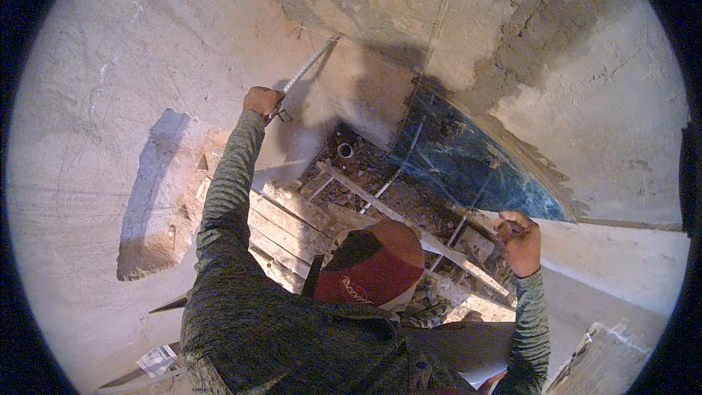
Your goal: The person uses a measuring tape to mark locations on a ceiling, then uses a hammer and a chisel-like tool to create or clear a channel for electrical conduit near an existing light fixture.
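Note:
At upper middle my left hand (262,102) grips a tape measure (275,112), its pale blade (311,64) extended diagonally up to a line on the plastered wall (365,0). At the right my right hand (518,241) has its fingers curled around something small that I cannot make out, near the lower edge of a mottled blue surface (468,164). A red-and-black cap (358,271) fills the lower centre above dark grey clothing, hiding part of what lies below; I cannot tell whose it is.
Below are wooden planks (278,223), a long diagonal batten (380,212), rubble and a round white pipe end (345,149). A rough recess (153,197) cuts into the left wall. Papers (156,360) lie at lower left. A rough grey edge (599,358) shows at lower right.

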`<state>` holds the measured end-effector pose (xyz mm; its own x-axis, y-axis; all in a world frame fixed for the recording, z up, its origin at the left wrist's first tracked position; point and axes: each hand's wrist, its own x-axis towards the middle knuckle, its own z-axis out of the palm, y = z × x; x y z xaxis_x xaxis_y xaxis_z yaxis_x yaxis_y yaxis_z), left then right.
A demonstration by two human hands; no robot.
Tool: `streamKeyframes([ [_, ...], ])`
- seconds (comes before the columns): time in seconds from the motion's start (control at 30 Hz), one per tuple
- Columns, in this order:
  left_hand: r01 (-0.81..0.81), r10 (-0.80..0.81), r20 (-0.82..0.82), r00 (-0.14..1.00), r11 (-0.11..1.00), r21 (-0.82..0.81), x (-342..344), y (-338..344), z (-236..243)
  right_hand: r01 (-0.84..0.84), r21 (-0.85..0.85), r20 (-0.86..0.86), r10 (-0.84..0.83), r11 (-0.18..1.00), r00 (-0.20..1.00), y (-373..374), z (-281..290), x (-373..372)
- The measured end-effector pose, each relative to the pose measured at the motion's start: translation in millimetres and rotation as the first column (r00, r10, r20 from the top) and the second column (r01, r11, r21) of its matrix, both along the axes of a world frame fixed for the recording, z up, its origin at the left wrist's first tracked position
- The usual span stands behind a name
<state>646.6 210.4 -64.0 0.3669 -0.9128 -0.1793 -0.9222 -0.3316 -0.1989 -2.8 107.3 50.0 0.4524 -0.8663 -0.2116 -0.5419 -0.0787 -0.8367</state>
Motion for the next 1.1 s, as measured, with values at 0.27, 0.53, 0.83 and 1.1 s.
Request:
streamKeyframes([
  [0.27,-0.260,0.252,-0.170,0.953,0.965,-0.027,28,7,-26,-0.019,0.000,0.056,0.019,1.000,0.998,-4,3,5],
  [0.53,0.041,-0.041,-0.022,0.999,0.998,0.036,21,-1,-11,0.011,0.035,0.082,-0.014,0.999,0.997,-5,-2,4],
  [0.83,0.022,-0.017,-0.083,0.996,0.998,0.060,20,-3,-10,0.002,0.041,0.041,-0.003,0.999,0.999,-6,6,11],
  [1.1,0.096,-0.089,-0.080,0.993,0.992,0.080,13,-7,0,0.002,0.012,0.013,-0.002,1.000,1.000,-7,8,11],
])
